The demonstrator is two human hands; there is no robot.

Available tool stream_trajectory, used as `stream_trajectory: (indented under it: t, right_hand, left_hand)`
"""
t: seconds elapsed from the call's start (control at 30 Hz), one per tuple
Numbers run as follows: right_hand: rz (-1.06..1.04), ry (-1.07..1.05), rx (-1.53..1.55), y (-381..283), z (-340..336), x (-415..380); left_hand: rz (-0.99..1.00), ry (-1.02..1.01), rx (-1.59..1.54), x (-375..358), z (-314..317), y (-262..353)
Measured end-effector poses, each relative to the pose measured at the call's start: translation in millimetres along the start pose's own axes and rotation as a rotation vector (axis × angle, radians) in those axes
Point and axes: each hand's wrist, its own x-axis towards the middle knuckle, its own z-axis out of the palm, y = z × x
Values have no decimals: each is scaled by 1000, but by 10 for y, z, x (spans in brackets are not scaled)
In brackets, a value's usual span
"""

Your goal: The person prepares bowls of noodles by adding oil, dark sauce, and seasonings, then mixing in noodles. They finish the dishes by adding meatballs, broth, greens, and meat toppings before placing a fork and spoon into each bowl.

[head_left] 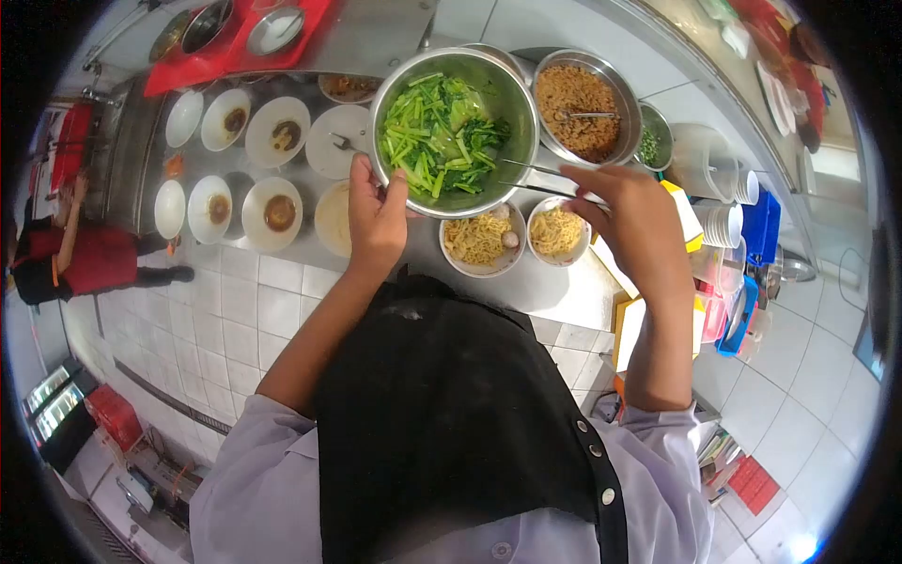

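My left hand point(379, 218) grips the near left rim of a steel bowl point(522, 150), thumb over the edge. Chopped leafy greens point(442, 136) lie inside it. My right hand point(631, 211) is closed on thin metal tongs point(540, 188), whose two arms point left, apart, over the bowl's right side. Nothing shows between the tips. Just below the steel bowl are two bowls of noodles point(476, 242), the left one partly covered by its rim. The other noodle bowl point(556, 233) sits under my right hand.
Several white bowls point(278, 132) with dark sauce stand in rows on the steel counter point(319, 221) at left. Behind the greens is a pan of brown minced topping point(578, 103) with a spoon, beside chopped green herbs point(648, 148). Another person point(80, 254) stands far left.
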Motion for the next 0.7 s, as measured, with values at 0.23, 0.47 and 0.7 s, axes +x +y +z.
stream_trajectory:
  t: [0.23, 0.47, 0.7]
  right_hand:
    - [-187, -145, -223, 39, 422, 383]
    - [-173, -20, -69, -26, 97, 339]
    - [-33, -74, -297, 185, 55, 401]
  left_hand:
    - [26, -87, 10, -87, 156, -51]
    - [-13, -73, -75, -92, 142, -62]
    - [11, -97, -87, -85, 111, -104]
